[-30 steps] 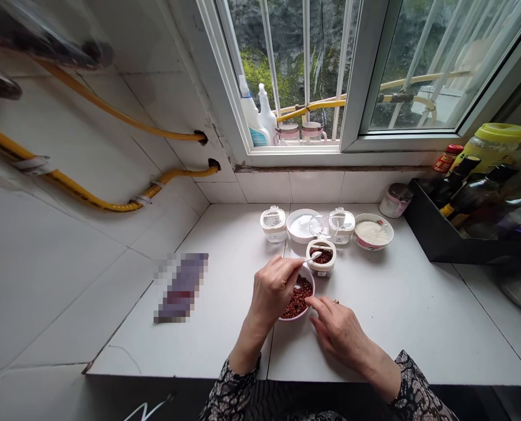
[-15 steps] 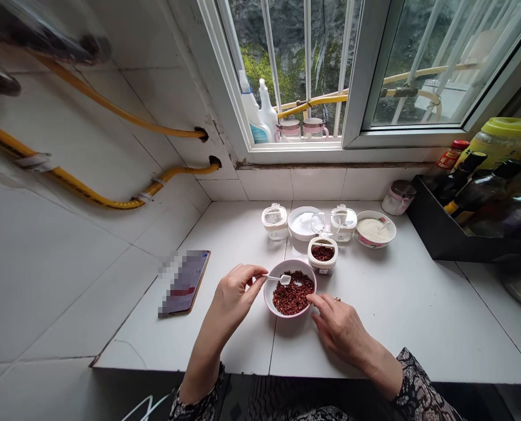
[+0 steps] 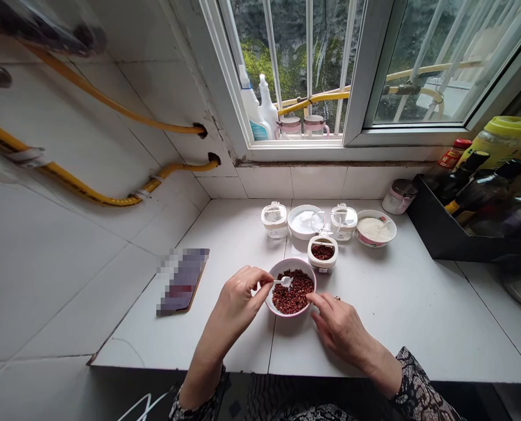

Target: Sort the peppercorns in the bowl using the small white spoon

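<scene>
My left hand [image 3: 245, 295] pinches a small white spoon [image 3: 285, 282] by its handle. The spoon's scoop is at the dark red peppercorns [image 3: 292, 299] in a white bowl with a pink rim [image 3: 269, 304]. On the bowl's right side, my right hand [image 3: 341, 327] grips the rim with its fingertips; a ring shows on one finger. Just behind the bowl stands a small clear jar with a white rim [image 3: 323, 268], its flap up and more peppercorns inside.
Behind them are two clear lidded jars [image 3: 275, 221] [image 3: 344, 222], a white bowl of white grains [image 3: 304, 221] and a flowered bowl of pale powder [image 3: 374, 228]. A phone [image 3: 183, 283] lies left. A black box of bottles [image 3: 435, 234] stands right, beside a dark-lidded jar [image 3: 399, 197].
My left hand has shifted slightly right, bringing the spoon's scoop further over the peppercorns. My right hand stays at the bowl's rim.
</scene>
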A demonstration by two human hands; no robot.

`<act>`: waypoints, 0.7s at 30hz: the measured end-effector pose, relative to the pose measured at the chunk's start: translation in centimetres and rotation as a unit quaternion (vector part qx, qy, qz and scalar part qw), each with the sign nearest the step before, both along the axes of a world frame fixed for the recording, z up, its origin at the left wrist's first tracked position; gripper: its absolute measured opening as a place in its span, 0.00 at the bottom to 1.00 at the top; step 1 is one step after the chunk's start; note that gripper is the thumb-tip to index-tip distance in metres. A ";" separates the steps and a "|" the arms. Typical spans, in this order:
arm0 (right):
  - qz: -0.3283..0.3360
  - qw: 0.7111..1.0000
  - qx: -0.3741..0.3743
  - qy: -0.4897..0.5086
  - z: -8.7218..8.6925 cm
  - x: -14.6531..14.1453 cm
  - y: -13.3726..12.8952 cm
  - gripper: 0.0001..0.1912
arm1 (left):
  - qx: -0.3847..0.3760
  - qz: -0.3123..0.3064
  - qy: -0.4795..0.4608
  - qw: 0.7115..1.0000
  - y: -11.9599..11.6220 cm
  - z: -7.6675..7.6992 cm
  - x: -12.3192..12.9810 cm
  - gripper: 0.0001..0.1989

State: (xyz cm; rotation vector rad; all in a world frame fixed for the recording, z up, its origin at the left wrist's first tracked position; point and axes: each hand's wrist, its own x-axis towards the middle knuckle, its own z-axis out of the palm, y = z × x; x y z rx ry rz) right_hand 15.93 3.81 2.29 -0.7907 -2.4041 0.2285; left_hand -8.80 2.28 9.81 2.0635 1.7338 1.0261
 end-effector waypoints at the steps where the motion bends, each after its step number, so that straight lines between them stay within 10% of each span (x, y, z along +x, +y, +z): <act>1: 0.001 1.000 -0.004 0.002 0.0 0.0 0.0 0.21 | -0.002 0.002 0.002 1.000 0.0 0.2 -0.1 0.09; 10: -0.003 1.000 0.001 -0.001 0.0 -0.1 0.0 0.20 | -0.112 0.003 -0.123 0.986 0.2 -0.8 0.4 0.09; 21: 0.007 1.000 -0.010 0.005 -0.1 0.1 0.0 0.22 | -0.002 0.093 -0.154 0.984 -0.5 -3.2 0.3 0.09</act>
